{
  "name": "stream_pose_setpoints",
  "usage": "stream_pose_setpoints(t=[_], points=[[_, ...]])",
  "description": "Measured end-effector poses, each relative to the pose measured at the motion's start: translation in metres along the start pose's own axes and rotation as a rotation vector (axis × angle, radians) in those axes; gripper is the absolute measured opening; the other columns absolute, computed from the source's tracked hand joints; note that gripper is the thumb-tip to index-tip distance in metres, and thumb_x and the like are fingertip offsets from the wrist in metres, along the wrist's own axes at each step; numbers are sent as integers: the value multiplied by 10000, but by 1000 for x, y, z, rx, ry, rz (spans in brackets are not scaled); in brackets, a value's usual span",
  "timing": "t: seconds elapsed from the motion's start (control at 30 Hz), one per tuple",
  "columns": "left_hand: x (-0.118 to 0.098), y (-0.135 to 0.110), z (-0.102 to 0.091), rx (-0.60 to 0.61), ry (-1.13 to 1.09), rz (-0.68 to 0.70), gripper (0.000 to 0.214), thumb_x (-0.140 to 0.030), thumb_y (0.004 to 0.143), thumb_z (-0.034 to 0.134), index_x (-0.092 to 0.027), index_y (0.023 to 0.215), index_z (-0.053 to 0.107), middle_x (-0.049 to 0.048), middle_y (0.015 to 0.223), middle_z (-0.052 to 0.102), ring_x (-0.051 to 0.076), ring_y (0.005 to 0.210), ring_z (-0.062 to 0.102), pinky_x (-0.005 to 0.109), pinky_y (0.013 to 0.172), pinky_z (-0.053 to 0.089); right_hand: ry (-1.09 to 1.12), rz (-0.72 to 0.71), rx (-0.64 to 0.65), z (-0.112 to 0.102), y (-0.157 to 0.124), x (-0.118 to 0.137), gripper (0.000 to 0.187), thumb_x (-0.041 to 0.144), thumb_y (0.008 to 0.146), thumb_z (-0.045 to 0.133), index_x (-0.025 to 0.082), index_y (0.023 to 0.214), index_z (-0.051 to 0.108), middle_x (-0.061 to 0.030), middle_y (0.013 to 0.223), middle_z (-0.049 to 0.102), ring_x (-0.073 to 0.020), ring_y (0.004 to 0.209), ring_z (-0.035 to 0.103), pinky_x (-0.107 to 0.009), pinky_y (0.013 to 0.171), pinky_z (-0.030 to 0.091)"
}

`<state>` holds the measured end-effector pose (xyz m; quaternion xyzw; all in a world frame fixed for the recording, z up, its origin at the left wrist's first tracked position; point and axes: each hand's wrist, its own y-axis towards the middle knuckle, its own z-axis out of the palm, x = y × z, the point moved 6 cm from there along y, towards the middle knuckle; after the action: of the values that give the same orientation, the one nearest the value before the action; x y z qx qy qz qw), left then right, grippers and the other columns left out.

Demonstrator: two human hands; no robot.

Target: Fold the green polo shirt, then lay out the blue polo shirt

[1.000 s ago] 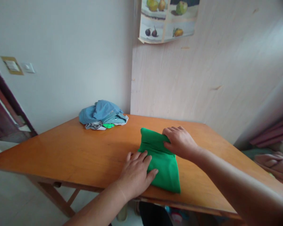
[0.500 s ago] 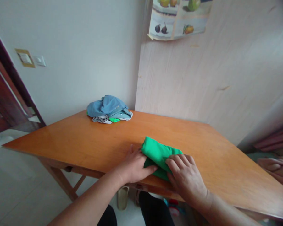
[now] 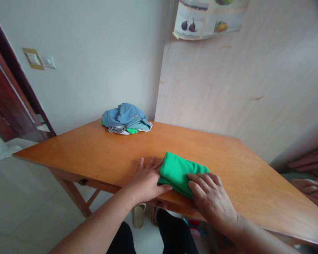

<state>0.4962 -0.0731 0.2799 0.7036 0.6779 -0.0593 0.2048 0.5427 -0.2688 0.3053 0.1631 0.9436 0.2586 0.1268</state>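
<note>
A folded green cloth garment [image 3: 178, 171] lies near the front edge of the wooden table [image 3: 95, 155]; its exact kind does not show. My left hand [image 3: 147, 180] rests at the cloth's left end with fingers spread, the thumb along its front edge and fingertips on the tabletop. My right hand [image 3: 208, 190] lies over the cloth's right end, fingers stretched out on its upper face. The underside of the cloth is hidden.
At the table's back left, against the wall, sits a heap of clothes [image 3: 127, 118] in blue, grey and green. A wooden panel [image 3: 201, 88] stands behind the table. Slippers [image 3: 139, 215] are on the floor below. Folded fabric [image 3: 311, 188] shows at the far right.
The green cloth's top layer has come down flat over the darker lower part. My left hand has drawn slightly left with fingers more spread. My right hand has flattened on the cloth.
</note>
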Motion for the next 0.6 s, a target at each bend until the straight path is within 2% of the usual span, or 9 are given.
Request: stream_pose_setpoints(t=[0.13, 0.2, 0.27, 0.37, 0.47, 0.6], points=[[2, -1, -3, 16, -28, -27, 783, -604, 825, 656, -419, 1523, 352, 12, 1621, 336, 431, 1497, 192, 749, 1141, 46, 52, -11, 48, -3, -5, 6, 162, 338, 947, 592, 217, 1026, 667, -99, 1270, 687, -277, 1174, 599, -521, 1116, 298], [4, -1, -6, 14, -58, -39, 813, -523, 798, 696, -392, 1523, 353, 20, 1603, 373, 427, 1488, 223, 734, 1148, 91, 49, -5, 72, -5, -6, 8, 201, 384, 948, 596, 219, 1028, 678, -105, 1286, 682, -284, 1205, 596, -542, 1143, 281], [8, -1, -11, -8, -110, -59, 718, -373, 791, 681, -333, 1467, 446, 44, 1537, 471, 389, 1458, 315, 662, 1172, 171, 48, 6, 77, -7, -5, 8, 183, 365, 962, 578, 228, 1017, 687, -89, 1277, 690, -273, 1201, 609, -542, 1156, 282], [16, 0, -20, -102, -302, -121, 475, -204, 812, 549, -248, 1283, 588, 65, 1348, 632, 281, 1303, 526, 475, 1142, 351, 60, 8, 84, -8, -3, 8, 162, 317, 974, 552, 237, 964, 692, -69, 1250, 706, -259, 1184, 628, -537, 1162, 300], [19, 1, -25, -240, -538, -171, 297, -268, 922, 457, -224, 1173, 610, 52, 1129, 712, 211, 1080, 646, 346, 968, 491, 76, 4, 88, -6, -2, 7, 169, 280, 973, 534, 236, 928, 691, -71, 1253, 704, -259, 1182, 631, -530, 1152, 336], [11, 0, -19, -297, -591, -160, 352, -458, 934, 535, -235, 1196, 606, 28, 957, 712, 186, 869, 660, 292, 797, 510, 108, 24, 104, -2, -5, 5, 181, 264, 981, 512, 242, 982, 691, -65, 1274, 694, -253, 1205, 617, -525, 1152, 353]])
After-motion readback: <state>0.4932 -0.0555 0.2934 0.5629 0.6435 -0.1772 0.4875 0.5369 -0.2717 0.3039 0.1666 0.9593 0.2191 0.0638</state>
